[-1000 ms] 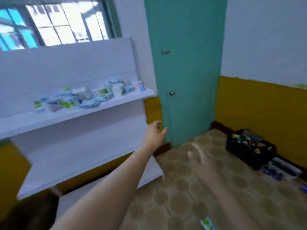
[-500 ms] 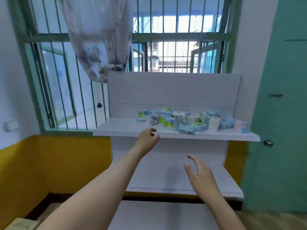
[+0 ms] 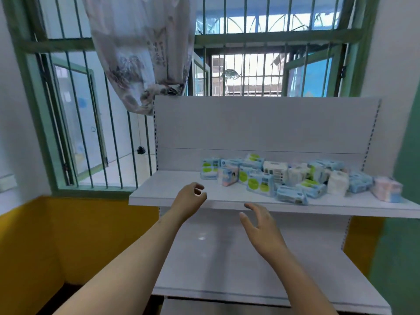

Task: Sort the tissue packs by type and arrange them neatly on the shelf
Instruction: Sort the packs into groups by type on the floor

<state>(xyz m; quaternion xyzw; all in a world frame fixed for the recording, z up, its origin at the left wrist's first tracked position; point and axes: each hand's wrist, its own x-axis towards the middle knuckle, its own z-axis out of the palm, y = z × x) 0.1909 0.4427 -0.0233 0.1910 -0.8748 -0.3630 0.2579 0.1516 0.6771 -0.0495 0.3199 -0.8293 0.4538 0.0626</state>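
A jumbled heap of tissue packs (image 3: 284, 178) lies on the right half of the white upper shelf (image 3: 172, 192): light-blue packs with green circles (image 3: 260, 184), plain white packs (image 3: 338, 184), and pink-and-blue packs (image 3: 386, 189). My left hand (image 3: 189, 200) hovers at the shelf's front edge, left of the heap, fingers loosely curled and holding nothing. My right hand (image 3: 261, 226) is lower, in front of the shelf edge, fingers spread and empty. Neither hand touches a pack.
A white lower shelf (image 3: 238, 269) sits below the upper one. Behind the unit is a barred green window (image 3: 91, 110) with a knotted curtain (image 3: 145, 53) hanging over the shelf's back panel. A teal door (image 3: 406, 201) is at the right, yellow wall below the window.
My view swung from the door and floor round to face the shelf and has drawn closer. Both hands stay raised and empty, the right one now nearer the shelf edge.
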